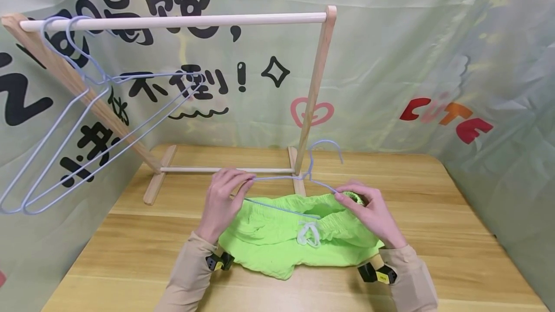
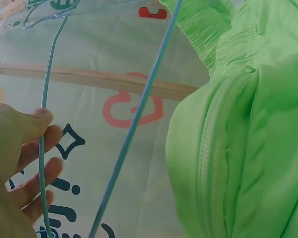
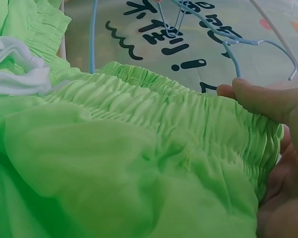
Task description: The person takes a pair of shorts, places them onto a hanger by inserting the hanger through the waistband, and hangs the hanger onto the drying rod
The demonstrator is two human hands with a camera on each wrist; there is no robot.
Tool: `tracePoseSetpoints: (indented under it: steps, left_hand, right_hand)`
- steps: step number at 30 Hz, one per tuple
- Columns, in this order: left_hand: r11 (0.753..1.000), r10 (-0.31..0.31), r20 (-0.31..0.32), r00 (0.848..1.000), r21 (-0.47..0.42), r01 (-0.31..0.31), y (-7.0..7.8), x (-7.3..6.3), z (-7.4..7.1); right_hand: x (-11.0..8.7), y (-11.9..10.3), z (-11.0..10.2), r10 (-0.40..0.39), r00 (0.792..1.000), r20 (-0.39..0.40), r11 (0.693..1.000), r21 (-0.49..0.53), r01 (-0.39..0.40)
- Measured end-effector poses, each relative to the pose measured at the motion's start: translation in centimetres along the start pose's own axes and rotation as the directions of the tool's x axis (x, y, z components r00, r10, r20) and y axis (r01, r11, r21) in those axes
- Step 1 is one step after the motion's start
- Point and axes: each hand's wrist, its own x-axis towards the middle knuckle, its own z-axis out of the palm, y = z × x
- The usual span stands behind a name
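Bright green shorts [image 1: 269,249] lie on the table with the waistband away from the person and a white drawstring bow [image 1: 309,233] at the front. A blue wire hanger [image 1: 273,177] slants over them, hook upward; its right end runs into the waist opening. My left hand [image 1: 222,201] pinches the hanger's left arm between thumb and fingers, left of the shorts. My right hand [image 1: 368,208] pinches the hanger's right arm at the waistband. In the right wrist view, the thumb lies by the wire and the other fingers are partly hidden behind the gathered waistband [image 3: 188,124].
A wooden rack [image 1: 318,81] with a white top rail [image 1: 173,21] stands at the back left. Two blue hangers [image 1: 91,95] hang at its left end, reaching out toward the front. A printed cloth [image 1: 381,61] closes off the back and sides of the wooden table [image 1: 433,215].
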Motion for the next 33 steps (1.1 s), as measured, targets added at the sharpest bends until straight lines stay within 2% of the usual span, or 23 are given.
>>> tracePoseSetpoints:
  steps: [3,7,9,11,12,13,14,15,16,17,19,20,23,25,27,29,33]
  left_hand:
    - [0.999,0.019,-0.074,0.997,-0.031,-0.021,-0.1,0.1,0.1]
    - [0.995,0.029,-0.221,0.975,-0.085,-0.049,-0.3,0.3,0.1]
    - [0.992,0.009,-0.245,0.969,-0.123,-0.040,-0.4,0.2,-0.1]
    - [0.986,-0.020,-0.197,0.980,-0.168,-0.014,-0.5,0.1,-0.3]
    - [0.982,-0.033,-0.142,0.989,-0.189,0.006,-0.6,0.1,-0.5]
    - [0.979,-0.044,-0.065,0.997,-0.202,0.030,-0.6,-0.1,-0.7]
    - [0.975,-0.056,0.026,0.998,-0.213,0.060,-0.6,-0.2,-0.9]
    - [0.971,-0.062,0.128,0.990,-0.220,0.089,-0.6,-0.2,-1.0]
    - [0.968,-0.072,0.227,0.971,-0.220,0.123,-0.5,-0.3,-1.1]
    - [0.965,-0.086,0.321,0.943,-0.209,0.160,-0.4,-0.4,-1.1]
    - [0.961,-0.119,0.480,0.869,-0.163,0.221,-0.1,-0.5,-1.1]
    - [0.961,-0.129,0.538,0.833,-0.141,0.240,0.0,-0.5,-1.0]
    - [0.960,-0.155,0.649,0.744,-0.078,0.269,0.1,-0.9,-0.5]
    - [0.960,-0.160,0.692,0.704,-0.057,0.274,0.0,-1.2,-0.3]
    - [0.959,-0.170,0.717,0.676,-0.039,0.282,-0.1,-1.5,0.0]
    - [0.956,-0.196,0.719,0.667,-0.013,0.295,-0.2,-1.6,0.1]
    - [0.934,-0.282,0.659,0.697,0.022,0.357,-0.6,-1.5,0.0]
  right_hand:
    - [0.0,-0.1,-0.1,0.000,1.000,-0.022,1.000,-0.006,0.000]
    - [0.1,0.0,-0.2,-0.006,0.999,-0.050,1.000,-0.018,0.005]
    - [0.1,0.0,-0.3,-0.012,0.998,-0.060,1.000,-0.020,0.011]
    - [0.1,0.0,-0.3,-0.018,0.997,-0.069,1.000,-0.021,0.017]
    - [0.1,0.0,-0.3,-0.020,0.997,-0.075,1.000,-0.022,0.019]
    - [0.1,0.0,-0.3,-0.024,0.996,-0.082,1.000,-0.022,0.022]
    - [0.1,0.0,-0.3,-0.026,0.996,-0.089,0.999,-0.022,0.024]
    - [0.1,0.0,-0.3,-0.029,0.995,-0.098,0.999,-0.023,0.027]
    - [0.1,0.0,-0.3,-0.033,0.994,-0.107,0.999,-0.019,0.031]
    - [0.1,0.0,-0.2,-0.039,0.993,-0.115,0.999,-0.022,0.037]
    - [0.2,0.0,-0.1,-0.050,0.990,-0.129,0.999,-0.023,0.048]
    - [0.2,-0.1,-0.1,-0.054,0.990,-0.134,0.998,-0.022,0.052]
    - [0.1,-0.1,-0.1,-0.060,0.988,-0.142,0.998,-0.021,0.058]
    - [0.1,-0.1,-0.1,-0.061,0.988,-0.143,0.998,-0.014,0.060]
    - [0.1,-0.2,-0.1,-0.062,0.987,-0.145,0.998,-0.003,0.062]
    - [0.1,-0.2,-0.1,-0.073,0.987,-0.146,0.997,0.003,0.074]
    - [0.2,-0.3,-0.2,-0.083,0.986,-0.145,0.996,0.017,0.086]
